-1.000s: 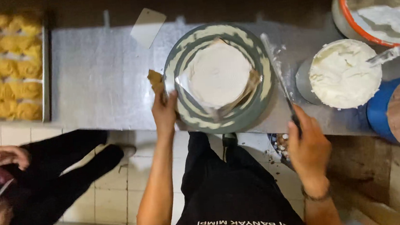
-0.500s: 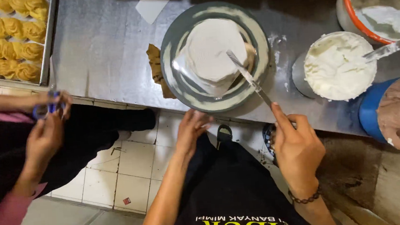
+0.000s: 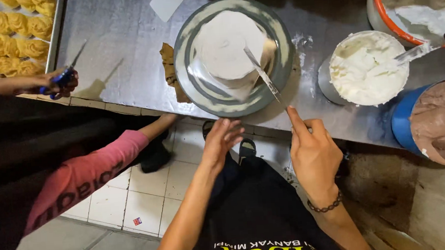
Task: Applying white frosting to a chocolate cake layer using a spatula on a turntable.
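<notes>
A: The right hand (image 3: pixel 313 152) grips the handle of a long palette knife (image 3: pixel 262 74), fingers curled round it and the forefinger laid along the top. The blade reaches up over the white frosted cake (image 3: pixel 225 43) on the turntable (image 3: pixel 277 78).

B: So the cake sits beyond the hand?

A: Yes, up the counter from it, in the middle of the turntable, with the hand hanging off the turntable's near edge, past the counter's lip. The blade tip seems to touch the cake's near right side, though the view is too soft to be sure.

B: And the left hand (image 3: pixel 221 141)?

A: Empty, fingers loosely spread, just below the turntable's near rim and apart from it.

B: What could go wrong?

A: I'd judge 2 risks. A steep blade angle could gouge the frosting. Also, with nothing steadying the turntable, a push from the knife could spin it and smear the side.

B: Anything crowding it?

A: A bowl of white cream (image 3: pixel 367 67) stands just right of the turntable, and a co-worker's hand (image 3: pixel 58 82) with blue scissors is well to its left.
</notes>
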